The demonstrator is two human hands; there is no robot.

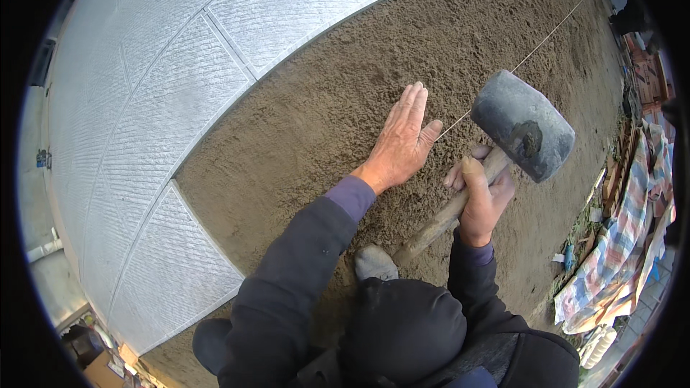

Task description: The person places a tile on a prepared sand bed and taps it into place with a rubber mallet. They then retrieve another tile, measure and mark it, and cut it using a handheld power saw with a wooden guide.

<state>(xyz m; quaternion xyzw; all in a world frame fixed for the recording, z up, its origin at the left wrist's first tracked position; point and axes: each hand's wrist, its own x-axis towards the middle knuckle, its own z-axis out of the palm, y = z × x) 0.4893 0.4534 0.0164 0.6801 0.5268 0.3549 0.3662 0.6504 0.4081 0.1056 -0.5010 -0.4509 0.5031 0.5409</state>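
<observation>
My left hand (399, 141) is stretched out flat over the brown sandy bedding (316, 115), fingers together and thumb apart, with nothing in it. It looks to touch or nearly touch the loose surface. My right hand (483, 197) grips the wooden handle of a rubber mallet (523, 126) close below its head. The mallet's big black head is scuffed grey, with a dark muddy patch near the handle. Its handle slants down left toward my shoe (375, 263). A thin string (553, 31) runs across the bedding, passing behind the mallet head and reaching near my left thumb.
Large grey textured stone slabs (172, 93) border the bedding on the left and far side, one corner slab (176, 266) lying near my left arm. On the right lie a checked tarpaulin sheet (611, 244), reddish bricks (645, 75) and small debris.
</observation>
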